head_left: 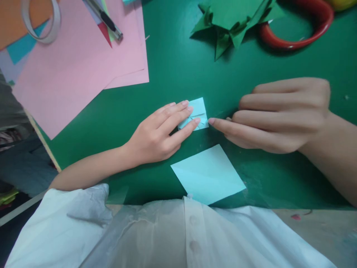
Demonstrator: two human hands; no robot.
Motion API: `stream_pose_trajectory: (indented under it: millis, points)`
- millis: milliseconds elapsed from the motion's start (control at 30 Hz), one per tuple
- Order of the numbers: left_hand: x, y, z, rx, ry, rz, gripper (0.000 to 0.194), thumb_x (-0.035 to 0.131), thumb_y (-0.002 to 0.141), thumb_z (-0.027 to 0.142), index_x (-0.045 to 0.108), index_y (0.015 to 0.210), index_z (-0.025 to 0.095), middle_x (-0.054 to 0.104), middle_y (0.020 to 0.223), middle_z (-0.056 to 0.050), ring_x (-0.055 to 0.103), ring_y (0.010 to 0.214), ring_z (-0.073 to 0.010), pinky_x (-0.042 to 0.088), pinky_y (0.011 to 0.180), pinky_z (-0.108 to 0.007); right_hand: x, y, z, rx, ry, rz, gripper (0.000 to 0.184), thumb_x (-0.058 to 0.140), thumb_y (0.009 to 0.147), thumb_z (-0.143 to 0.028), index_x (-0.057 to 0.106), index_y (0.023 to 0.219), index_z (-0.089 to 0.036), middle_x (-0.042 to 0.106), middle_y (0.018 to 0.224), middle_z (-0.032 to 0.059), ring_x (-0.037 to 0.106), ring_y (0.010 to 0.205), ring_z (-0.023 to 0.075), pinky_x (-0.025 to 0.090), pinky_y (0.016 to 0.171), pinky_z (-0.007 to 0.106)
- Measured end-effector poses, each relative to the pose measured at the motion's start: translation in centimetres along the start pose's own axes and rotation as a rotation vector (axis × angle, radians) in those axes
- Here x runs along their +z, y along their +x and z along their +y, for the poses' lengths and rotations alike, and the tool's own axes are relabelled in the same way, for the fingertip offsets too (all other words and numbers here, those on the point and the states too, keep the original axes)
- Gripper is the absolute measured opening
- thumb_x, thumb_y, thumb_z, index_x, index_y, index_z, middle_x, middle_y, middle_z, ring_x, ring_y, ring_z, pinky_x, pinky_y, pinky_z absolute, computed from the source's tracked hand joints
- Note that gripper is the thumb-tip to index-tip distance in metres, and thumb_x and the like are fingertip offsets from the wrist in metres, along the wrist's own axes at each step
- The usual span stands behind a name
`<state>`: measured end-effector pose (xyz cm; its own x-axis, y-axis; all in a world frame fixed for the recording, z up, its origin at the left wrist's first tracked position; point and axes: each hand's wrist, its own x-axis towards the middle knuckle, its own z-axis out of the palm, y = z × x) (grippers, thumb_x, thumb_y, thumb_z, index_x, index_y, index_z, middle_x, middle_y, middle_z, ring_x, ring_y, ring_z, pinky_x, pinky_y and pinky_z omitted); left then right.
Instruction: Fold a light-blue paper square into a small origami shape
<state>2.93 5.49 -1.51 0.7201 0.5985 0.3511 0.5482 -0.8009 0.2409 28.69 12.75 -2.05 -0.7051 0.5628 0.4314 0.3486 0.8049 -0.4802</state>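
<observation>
A small folded light-blue paper piece (198,109) lies on the green mat (173,74) in the middle. My left hand (158,132) rests on the mat with its fingertips pressing down on the piece's left side. My right hand (279,115) comes in from the right, fingers mostly curled, its index fingertip touching the piece's lower right corner. A flat light-blue paper square (208,175) lies just below both hands, near my white shirt.
Pink paper sheets (80,63) lie at upper left with a pen (104,18) and a tape roll (41,22) on them. A folded green paper shape (231,22) and a red ring (301,29) sit at the top. The table's left edge (44,145) runs diagonally.
</observation>
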Motion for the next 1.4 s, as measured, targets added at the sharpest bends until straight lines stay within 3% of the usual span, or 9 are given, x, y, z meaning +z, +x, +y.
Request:
stream_pose_trajectory:
  millis: [100,200,300,467,633,800,1033,1200,1400]
  points:
    - [0.1,0.0,-0.1,-0.003,-0.009,0.01,0.032,0.051,0.093,0.017,0.058,0.124,0.014,0.063,0.127,-0.013,0.059,0.128,-0.0272,0.054,0.107,-0.044,-0.2,0.8,-0.3,-0.377,-0.207,0.166,0.032,0.049,0.097,-0.033,0.072,0.077,-0.023,0.051,0.051,-0.0077,0.043,0.055,0.0028,0.03,0.048,0.022]
    - [0.1,0.1,-0.1,0.006,-0.017,0.021,0.031,0.052,0.092,0.018,0.059,0.122,0.012,0.063,0.126,-0.014,0.06,0.126,-0.0278,0.054,0.107,-0.044,0.0,0.7,-0.8,-0.3,-0.329,0.081,0.019,0.056,0.094,-0.033,0.072,0.103,-0.025,0.073,0.091,-0.0052,0.062,0.084,0.0101,0.04,0.063,0.028]
    - [0.1,0.1,-0.2,0.005,-0.035,0.011,0.031,0.052,0.094,0.021,0.058,0.124,0.014,0.062,0.127,-0.013,0.059,0.128,-0.0276,0.054,0.108,-0.045,0.0,0.5,-1.2,-0.16,-0.289,-0.104,0.028,0.061,0.093,-0.036,0.067,0.119,-0.026,0.069,0.123,-0.0028,0.063,0.112,0.02,0.045,0.079,0.036]
    - [-0.3,0.0,-0.3,-0.015,-0.089,-0.086,0.037,0.049,0.097,0.024,0.053,0.133,0.022,0.056,0.14,-0.01,0.054,0.136,-0.0279,0.05,0.111,-0.049,-0.2,1.4,-1.7,0.098,-0.073,-0.244,0.019,0.055,0.097,-0.039,0.07,0.103,-0.028,0.072,0.115,-0.0032,0.065,0.113,0.0209,0.047,0.088,0.041]
    - [-0.6,0.1,-0.4,-0.021,-0.151,-0.11,0.037,0.05,0.097,0.027,0.053,0.134,0.024,0.056,0.141,-0.01,0.052,0.138,-0.0285,0.047,0.114,-0.049,-0.4,2.1,-2.4,0.058,-0.084,-0.267,0.033,0.041,0.102,-0.032,0.07,0.09,-0.022,0.072,0.112,0.0019,0.069,0.098,0.0188,0.048,0.075,0.04]
    - [-0.4,0.2,-0.4,0.047,-0.114,-0.067,0.036,0.053,0.096,0.028,0.057,0.13,0.019,0.059,0.136,-0.014,0.056,0.134,-0.0296,0.051,0.111,-0.047,-0.5,2.0,-2.4,0.068,0.006,-0.293,0.036,0.044,0.102,-0.039,0.071,0.083,-0.024,0.073,0.099,-0.0015,0.068,0.089,0.0153,0.048,0.072,0.039]
    - [0.1,0.0,-0.1,0.092,-0.092,0.055,0.025,0.053,0.096,0.026,0.064,0.116,0.016,0.069,0.12,-0.01,0.064,0.123,-0.0231,0.057,0.105,-0.039,-0.6,1.9,-1.7,-0.108,-0.037,-0.268,0.036,0.041,0.101,-0.034,0.067,0.078,-0.026,0.074,0.093,-0.0047,0.066,0.081,0.0116,0.046,0.066,0.036]
    - [0.1,-0.2,-0.1,0.107,-0.1,0.053,0.028,0.055,0.094,0.02,0.062,0.117,0.005,0.07,0.12,-0.015,0.063,0.125,-0.0248,0.056,0.106,-0.039,-0.7,2.2,-1.8,-0.234,-0.109,-0.178,0.039,0.042,0.1,-0.023,0.062,0.066,-0.025,0.07,0.077,-0.0065,0.062,0.07,0.0082,0.044,0.063,0.034]
    - [0.0,-0.1,-0.1,0.077,-0.146,0.009,0.028,0.053,0.095,0.015,0.059,0.122,0.008,0.069,0.123,-0.013,0.059,0.13,-0.0244,0.056,0.108,-0.041,0.0,1.0,-1.3,-0.372,-0.253,-0.087,0.037,0.052,0.096,-0.021,0.059,0.059,-0.023,0.066,0.073,-0.0068,0.058,0.073,0.0092,0.045,0.064,0.031]
